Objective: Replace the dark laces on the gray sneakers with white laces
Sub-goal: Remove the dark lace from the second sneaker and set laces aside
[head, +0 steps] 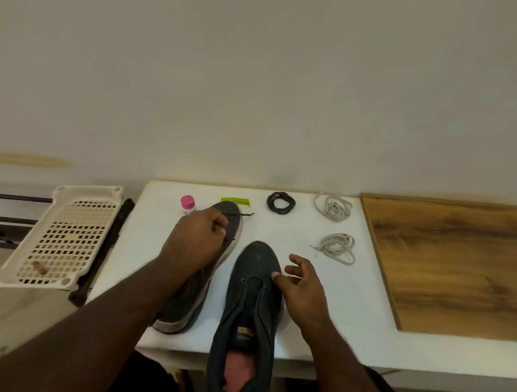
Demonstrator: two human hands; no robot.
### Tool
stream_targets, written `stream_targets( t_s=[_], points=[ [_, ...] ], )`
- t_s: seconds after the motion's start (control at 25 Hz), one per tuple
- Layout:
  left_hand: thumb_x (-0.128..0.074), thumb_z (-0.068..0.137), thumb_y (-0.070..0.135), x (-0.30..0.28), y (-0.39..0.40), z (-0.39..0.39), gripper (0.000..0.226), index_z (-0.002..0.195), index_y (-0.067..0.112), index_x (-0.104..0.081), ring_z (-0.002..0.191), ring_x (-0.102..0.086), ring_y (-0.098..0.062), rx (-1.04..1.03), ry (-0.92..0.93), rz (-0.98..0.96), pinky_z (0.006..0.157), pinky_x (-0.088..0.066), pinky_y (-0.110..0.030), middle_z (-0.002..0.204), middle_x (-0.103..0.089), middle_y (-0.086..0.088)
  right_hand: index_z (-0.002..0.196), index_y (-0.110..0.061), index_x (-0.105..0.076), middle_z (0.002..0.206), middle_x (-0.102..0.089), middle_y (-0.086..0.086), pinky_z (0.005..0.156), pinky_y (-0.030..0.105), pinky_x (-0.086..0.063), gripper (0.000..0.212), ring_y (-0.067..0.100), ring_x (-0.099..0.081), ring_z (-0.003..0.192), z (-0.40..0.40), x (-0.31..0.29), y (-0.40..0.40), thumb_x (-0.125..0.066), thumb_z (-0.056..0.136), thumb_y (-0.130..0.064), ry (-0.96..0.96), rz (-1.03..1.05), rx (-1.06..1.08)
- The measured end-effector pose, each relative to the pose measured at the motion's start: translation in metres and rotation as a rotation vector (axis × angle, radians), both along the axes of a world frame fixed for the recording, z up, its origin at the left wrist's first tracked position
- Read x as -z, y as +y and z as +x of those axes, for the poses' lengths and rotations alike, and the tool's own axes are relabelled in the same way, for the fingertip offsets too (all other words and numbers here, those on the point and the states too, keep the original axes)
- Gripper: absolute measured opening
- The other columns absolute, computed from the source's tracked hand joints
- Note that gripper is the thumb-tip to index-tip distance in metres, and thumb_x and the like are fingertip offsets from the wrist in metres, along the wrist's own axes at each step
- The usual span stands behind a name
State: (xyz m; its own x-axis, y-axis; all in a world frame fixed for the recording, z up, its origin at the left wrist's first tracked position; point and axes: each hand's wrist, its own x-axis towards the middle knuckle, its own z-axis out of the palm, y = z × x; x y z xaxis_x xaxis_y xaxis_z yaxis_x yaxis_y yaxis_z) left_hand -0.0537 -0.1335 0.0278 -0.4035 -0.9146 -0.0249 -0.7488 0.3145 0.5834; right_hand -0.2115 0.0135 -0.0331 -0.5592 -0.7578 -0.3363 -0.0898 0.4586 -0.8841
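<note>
Two gray sneakers lie on the white table. The left sneaker still carries a dark lace, and my left hand pinches that lace over its toe end. The right sneaker has bare eyelets and overhangs the table's front edge. My right hand touches its right side with loose, spread fingers and holds nothing. A coiled dark lace lies at the back of the table. Two white laces lie in bundles, one at the back and one nearer.
A pink-capped bottle and a green comb sit behind the left sneaker. A white perforated plastic tray rests on a dark metal rack left of the table. A wooden board covers the table's right part.
</note>
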Motion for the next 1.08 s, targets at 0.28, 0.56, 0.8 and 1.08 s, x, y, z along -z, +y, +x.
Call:
stream_targets(
  t_s=[0.28, 0.56, 0.8, 1.08],
  points=[
    [-0.066, 0.083, 0.006, 0.010, 0.033, 0.077, 0.051, 0.131, 0.017, -0.055, 0.099, -0.065, -0.030, -0.281, 0.062, 0.230, 0.087, -0.055, -0.039, 0.127, -0.059, -0.010, 0.156, -0.038, -0.007, 0.155, -0.030, -0.003, 0.071, 0.043, -0.052, 0.129, 0.031, -0.045, 0.131, 0.032, -0.031, 0.036, -0.091, 0.060, -0.047, -0.131, 0.355, -0.380],
    [-0.070, 0.086, 0.017, 0.020, 0.023, 0.082, 0.061, 0.140, 0.014, -0.043, 0.105, -0.063, -0.029, -0.244, -0.056, 0.390, 0.095, -0.052, -0.042, 0.122, -0.063, -0.013, 0.137, -0.028, -0.051, 0.117, -0.065, 0.000, 0.093, 0.040, -0.053, 0.047, 0.020, -0.063, 0.102, 0.034, -0.031, 0.020, -0.049, 0.090, -0.024, 0.533, 0.191, -0.142],
    [-0.062, 0.094, 0.018, 0.022, 0.029, 0.073, 0.045, 0.135, 0.013, -0.046, 0.111, -0.060, -0.027, -0.170, -0.161, 0.366, 0.096, -0.048, -0.037, 0.125, -0.062, -0.011, 0.147, -0.031, -0.042, 0.132, -0.061, 0.003, 0.096, 0.041, -0.053, 0.052, 0.026, -0.062, 0.113, 0.014, -0.033, -0.003, -0.044, 0.096, -0.021, 0.643, 0.253, -0.138],
    [-0.060, 0.090, 0.014, 0.023, 0.069, 0.068, 0.041, 0.129, 0.014, -0.047, 0.092, -0.060, -0.024, -0.155, -0.094, 0.360, 0.086, -0.056, -0.039, 0.103, -0.060, -0.005, 0.141, -0.027, -0.049, 0.132, -0.062, 0.000, 0.099, 0.046, -0.052, 0.051, 0.025, -0.058, 0.117, 0.018, -0.043, 0.005, -0.058, 0.092, -0.039, 0.700, 0.117, -0.135]
  ],
)
